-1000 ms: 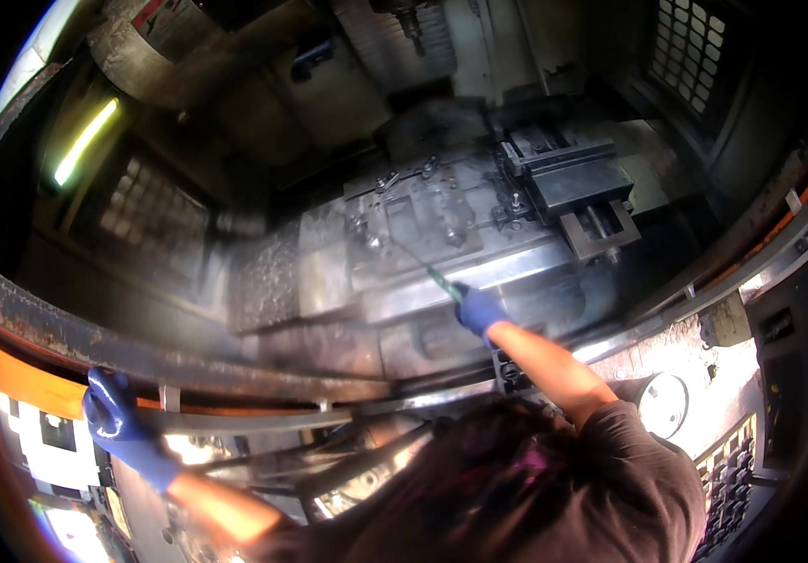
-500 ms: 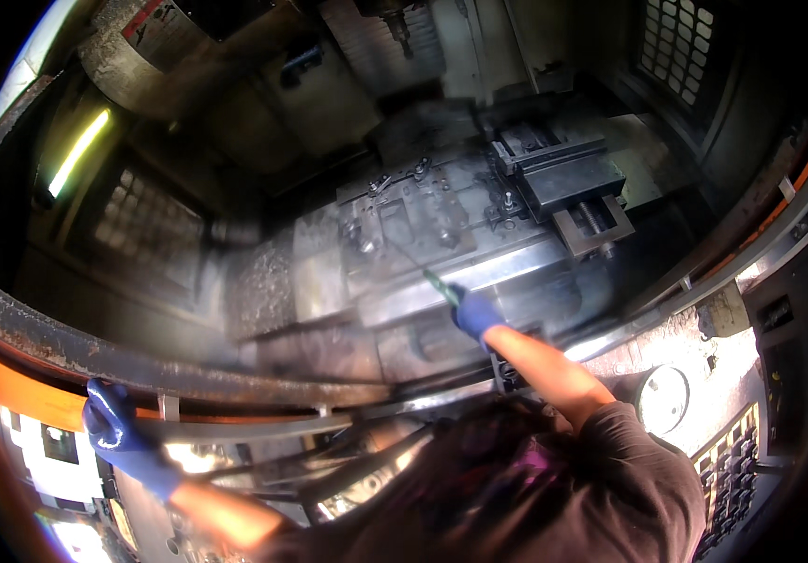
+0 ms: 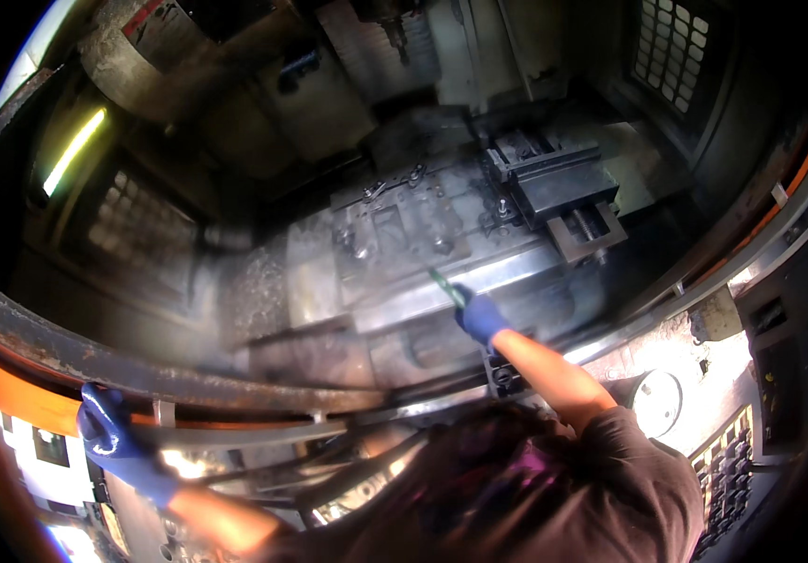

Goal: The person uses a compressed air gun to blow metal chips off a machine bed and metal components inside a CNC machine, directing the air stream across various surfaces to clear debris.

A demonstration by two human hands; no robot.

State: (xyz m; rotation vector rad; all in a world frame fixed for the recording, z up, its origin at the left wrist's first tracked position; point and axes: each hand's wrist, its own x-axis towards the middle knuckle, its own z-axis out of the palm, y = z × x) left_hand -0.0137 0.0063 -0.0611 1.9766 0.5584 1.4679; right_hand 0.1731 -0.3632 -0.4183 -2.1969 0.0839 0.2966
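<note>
Fingers of the right hand point(image 3: 483, 317) still grip a green-handled tool point(image 3: 443, 283) (shaft now lost in blur); left hand's point(image 3: 111, 433) grasp, cannot tell.

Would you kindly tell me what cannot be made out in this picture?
All in the head view:
Green tool: near end hidden by the right hand; far tip lost in blur.
Left hand: its angle hides whether it grips anything.
Left grille: blurred, so what lies behind is unclear.
Spindle: top cut off by the upper edge.
</note>
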